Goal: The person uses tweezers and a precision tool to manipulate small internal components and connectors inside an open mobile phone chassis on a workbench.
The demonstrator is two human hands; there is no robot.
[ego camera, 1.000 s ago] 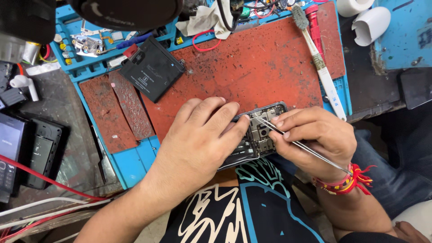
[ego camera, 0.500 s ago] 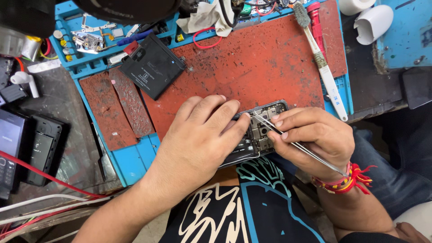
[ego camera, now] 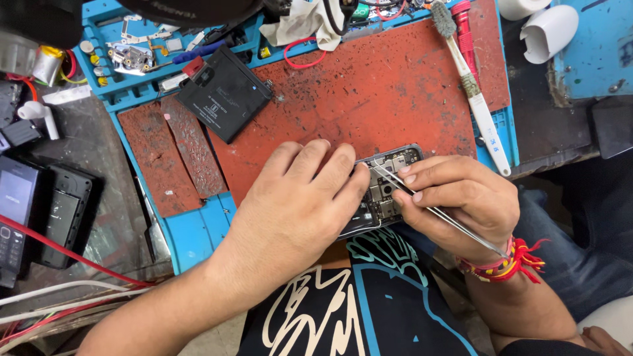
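An opened phone with its back off lies at the near edge of a worn red work mat, circuit parts exposed. My left hand lies over the phone's left part and holds it down. My right hand grips metal tweezers, whose tips rest on the phone's boards near its top end. A red and yellow thread band circles my right wrist.
A black flat battery lies on the mat's upper left. A white toothbrush and a red tool lie at the right. Small screws and parts fill blue tray slots. Two dark phones and red wires lie at left.
The view has shifted slightly; both hands stay on the phone, and the tweezers keep almost the same place.
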